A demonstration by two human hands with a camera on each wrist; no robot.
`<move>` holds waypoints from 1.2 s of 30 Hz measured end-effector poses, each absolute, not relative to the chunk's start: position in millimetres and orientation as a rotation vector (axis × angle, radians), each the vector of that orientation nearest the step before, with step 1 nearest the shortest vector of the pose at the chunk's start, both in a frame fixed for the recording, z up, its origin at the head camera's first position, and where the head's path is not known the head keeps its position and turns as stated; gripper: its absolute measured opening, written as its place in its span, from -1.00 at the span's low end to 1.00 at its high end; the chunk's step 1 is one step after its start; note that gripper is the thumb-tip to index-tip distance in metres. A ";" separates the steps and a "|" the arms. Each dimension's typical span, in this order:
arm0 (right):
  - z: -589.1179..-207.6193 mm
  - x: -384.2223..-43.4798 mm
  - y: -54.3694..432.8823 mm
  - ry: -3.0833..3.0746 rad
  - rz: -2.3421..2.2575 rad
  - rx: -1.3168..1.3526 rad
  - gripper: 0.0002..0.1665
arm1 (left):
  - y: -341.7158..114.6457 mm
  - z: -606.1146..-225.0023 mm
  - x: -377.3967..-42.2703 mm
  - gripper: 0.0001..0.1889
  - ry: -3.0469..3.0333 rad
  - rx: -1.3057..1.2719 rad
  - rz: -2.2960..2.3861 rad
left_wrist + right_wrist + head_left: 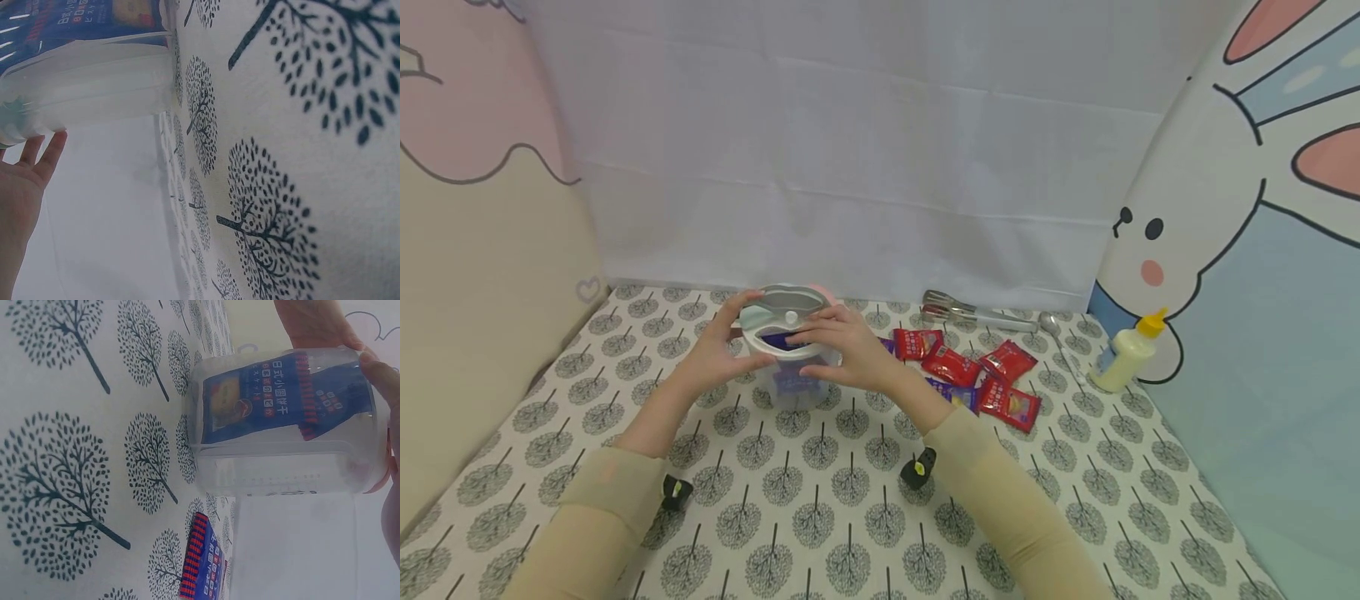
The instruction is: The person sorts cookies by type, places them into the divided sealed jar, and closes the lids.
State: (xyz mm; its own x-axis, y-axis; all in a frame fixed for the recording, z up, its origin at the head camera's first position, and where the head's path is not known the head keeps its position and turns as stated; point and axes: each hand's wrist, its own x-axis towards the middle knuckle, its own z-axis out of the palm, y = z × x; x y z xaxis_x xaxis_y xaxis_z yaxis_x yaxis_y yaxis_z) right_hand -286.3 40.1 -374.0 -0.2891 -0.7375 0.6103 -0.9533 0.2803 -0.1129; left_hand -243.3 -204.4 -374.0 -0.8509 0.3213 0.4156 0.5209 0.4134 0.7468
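Observation:
A clear plastic canister point(797, 387) with a white-and-grey lid point(790, 302) stands at the back left of the table. Inside it are blue biscuit packets point(256, 403). My left hand point(718, 346) holds the canister by its upper side, thumb in front and fingers farther back; its fingertips touch the wall in the left wrist view. Over the lid's front opening reach the fairly straight fingers of my right hand point(853, 346). They touch a dark blue packet point(772, 340) in that opening. The right thumb lies by the canister's outer wall.
Right of the canister lie several red packets point(951, 365) and a blue-purple packet point(958, 395). Metal tongs point(977, 317) and a spoon point(1060, 342) lie behind them. A yellow-capped bottle point(1123, 358) stands at the right edge. A white curtain point(865, 167) closes off the back.

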 end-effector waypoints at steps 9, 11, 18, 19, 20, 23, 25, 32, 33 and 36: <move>-367.0 -282.9 53.4 -2.151 0.721 1.584 -0.46 | -201.6 -368.6 -238.8 -0.05 -2.461 -0.750 -1.410; -363.9 -282.5 61.4 -2.144 0.785 1.605 -0.44 | -201.5 -368.6 -238.9 -0.05 -2.458 -0.753 -1.404; -369.2 -290.5 95.3 -2.299 0.882 1.448 -0.38 | -201.2 -368.2 -238.7 -0.05 -2.454 -0.734 -1.401; -372.3 -293.0 99.5 -2.329 0.883 1.427 -0.36 | -201.1 -368.3 -238.8 -0.05 -2.456 -0.733 -1.402; -376.1 -295.5 103.3 -2.361 0.878 1.407 -0.35 | -201.0 -368.5 -238.7 -0.05 -2.456 -0.733 -1.404; -388.7 -303.4 111.8 -2.456 0.881 1.356 -0.32 | -201.1 -368.6 -238.0 -0.05 -2.459 -0.731 -1.411; -398.4 -309.8 116.1 -2.533 0.879 1.296 -0.29 | -201.2 -368.8 -237.7 -0.05 -2.460 -0.729 -1.411; -428.1 -332.8 125.7 -2.789 0.898 1.050 -0.25 | -200.8 -368.6 -238.5 -0.06 -2.457 -0.733 -1.400; -431.0 -335.6 126.7 -2.806 0.903 1.046 -0.25 | -200.6 -368.7 -238.8 -0.05 -2.458 -0.732 -1.399; -438.1 -342.8 128.7 -2.863 0.876 1.057 -0.22 | -200.6 -368.6 -239.2 -0.05 -2.460 -0.728 -1.394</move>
State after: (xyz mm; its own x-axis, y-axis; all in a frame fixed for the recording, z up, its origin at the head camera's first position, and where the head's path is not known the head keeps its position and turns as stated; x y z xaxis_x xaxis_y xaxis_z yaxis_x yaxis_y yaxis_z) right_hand -342.8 128.7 -438.1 -0.7780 -0.6092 0.1536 -0.5909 0.6265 -0.5083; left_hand -239.2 -200.6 -368.6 -0.8526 0.3102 0.4205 0.5202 0.4267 0.7398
